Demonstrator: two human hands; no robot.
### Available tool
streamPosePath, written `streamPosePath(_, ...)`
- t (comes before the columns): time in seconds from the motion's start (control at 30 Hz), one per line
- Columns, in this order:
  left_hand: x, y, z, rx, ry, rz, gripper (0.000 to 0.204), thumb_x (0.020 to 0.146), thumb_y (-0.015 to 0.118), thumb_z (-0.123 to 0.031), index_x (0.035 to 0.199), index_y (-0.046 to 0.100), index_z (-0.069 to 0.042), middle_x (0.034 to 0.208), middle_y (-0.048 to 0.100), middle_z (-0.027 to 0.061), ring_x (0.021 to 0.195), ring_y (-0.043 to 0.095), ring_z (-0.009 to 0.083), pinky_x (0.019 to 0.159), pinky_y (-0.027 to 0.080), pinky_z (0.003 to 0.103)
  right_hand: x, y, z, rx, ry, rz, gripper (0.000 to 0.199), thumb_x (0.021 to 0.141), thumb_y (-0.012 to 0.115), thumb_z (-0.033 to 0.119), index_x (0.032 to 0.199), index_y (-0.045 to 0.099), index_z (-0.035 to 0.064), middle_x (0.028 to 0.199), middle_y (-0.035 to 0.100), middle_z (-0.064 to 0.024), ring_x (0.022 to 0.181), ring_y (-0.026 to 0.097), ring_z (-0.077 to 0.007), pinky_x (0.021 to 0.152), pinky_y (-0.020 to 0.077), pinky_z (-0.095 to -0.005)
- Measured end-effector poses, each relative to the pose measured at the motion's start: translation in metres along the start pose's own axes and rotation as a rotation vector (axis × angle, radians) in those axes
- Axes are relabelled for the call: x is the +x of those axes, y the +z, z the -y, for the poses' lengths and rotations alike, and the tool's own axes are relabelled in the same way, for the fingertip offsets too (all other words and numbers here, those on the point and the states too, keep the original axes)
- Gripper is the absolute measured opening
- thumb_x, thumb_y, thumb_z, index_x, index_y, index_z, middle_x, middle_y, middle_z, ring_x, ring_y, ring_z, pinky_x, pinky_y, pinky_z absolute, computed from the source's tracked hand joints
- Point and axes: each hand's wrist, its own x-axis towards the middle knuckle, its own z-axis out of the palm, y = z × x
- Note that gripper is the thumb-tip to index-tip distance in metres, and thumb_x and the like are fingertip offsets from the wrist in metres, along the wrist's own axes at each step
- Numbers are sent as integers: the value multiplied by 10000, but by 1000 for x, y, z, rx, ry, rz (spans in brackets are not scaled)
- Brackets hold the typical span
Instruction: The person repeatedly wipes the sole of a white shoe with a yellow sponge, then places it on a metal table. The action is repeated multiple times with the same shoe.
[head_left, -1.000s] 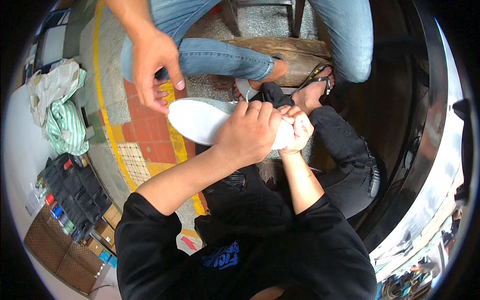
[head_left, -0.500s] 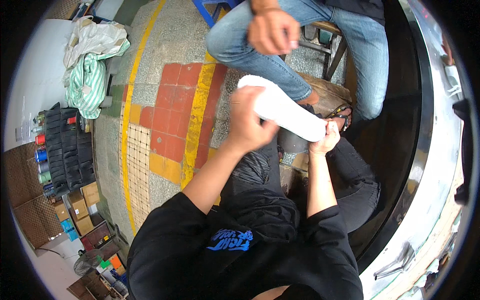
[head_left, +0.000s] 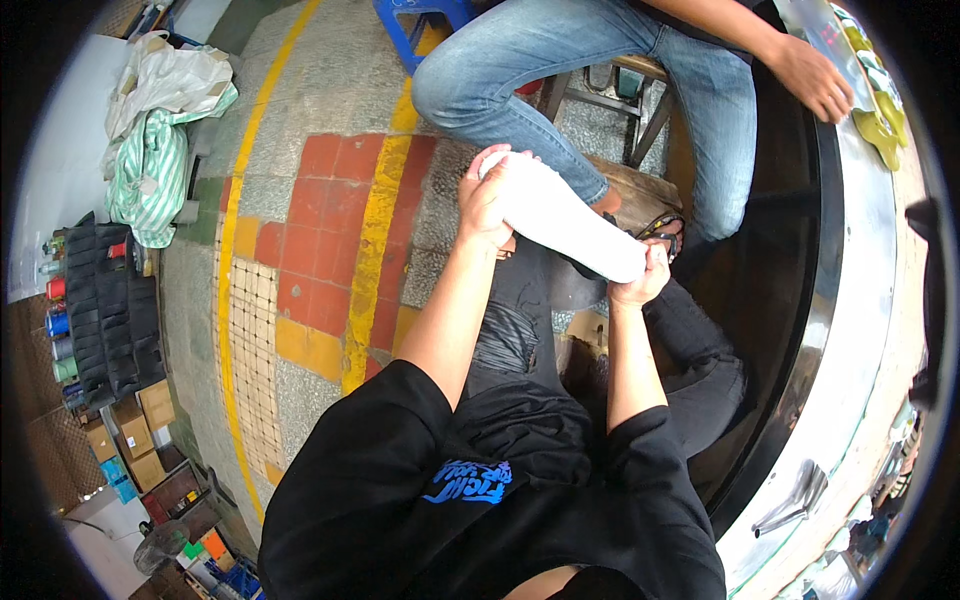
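A long white insole (head_left: pixel 570 215) is held up over my lap, broad at its far left end and narrower at its near right end. My left hand (head_left: pixel 484 205) grips the broad end, with fingertips curling over its far edge and the thumb along its side. At the narrow end my right hand (head_left: pixel 640 278) is closed, pinching the tip between thumb and fingers. The insole's underside is hidden from me.
A co-worker in blue jeans (head_left: pixel 540 70) sits opposite on a wooden stool; their hand (head_left: pixel 815 85) is by yellow-green pieces (head_left: pixel 880 130) on the metal worktable (head_left: pixel 850 330). A blue stool (head_left: pixel 425 25) stands behind. Bags (head_left: pixel 150 170) and thread spools (head_left: pixel 58 325) are at left.
My left hand has gone from sweeping over the insole's face to gripping its broad end. The co-worker's hand has moved right, to the worktable. My right hand keeps its pinch.
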Motion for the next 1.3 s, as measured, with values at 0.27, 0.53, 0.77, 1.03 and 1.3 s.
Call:
streamPosePath(0.27, 2, -7, 0, 77, 63, 40, 312, 1032, 619, -174, 1306, 565, -35, 1212, 686, 233, 1151, 676, 362, 1008, 552, 490, 0, -12, 3, 48, 366, 163, 373, 1074, 396, 274, 919, 617, 17, 845, 638, -74, 783, 601, -162, 756, 490, -310)
streamPosePath(0.53, 32, 30, -38, 542, -79, -159, 437, 1064, 590, -389, 1080, 706, 32, 974, 738, 110, 888, 708, 200, 813, 570, 359, 25, -4, 68, 180, 1151, 200, 374, 1074, 424, 323, 1078, 651, 26, 846, 683, -69, 598, 631, -158, 405, 495, -267)
streamPosePath(0.77, -5, 162, -99, 142, 391, 265, 429, 1076, 533, -405, 1109, 645, 7, 957, 746, 221, 841, 731, 274, 749, 596, 375, 89, -31, 226, 242, 325, 193, 326, 1031, 585, 241, 1201, 660, -27, 911, 657, -7, 813, 619, -84, 709, 495, -241)
streamPosePath(1.03, -70, 320, -11, 533, 623, 637, 494, 1061, 541, -444, 1314, 617, -28, 1084, 666, 179, 1041, 673, 282, 919, 530, 393, 69, -138, 412, -416, -252, -125, 466, 907, 712, 247, 1229, 650, -84, 1086, 678, -133, 1006, 640, -200, 930, 481, -323)
streamPosePath(1.3, -129, 205, 54, 1189, 745, 1242, 304, 867, 761, -202, 1143, 709, -85, 1133, 632, 120, 1051, 608, 337, 891, 480, 450, 27, -210, 376, -1780, -332, -71, 229, 846, 795, 276, 903, 681, 85, 801, 543, -103, 631, 625, -267, 520, 492, -369)
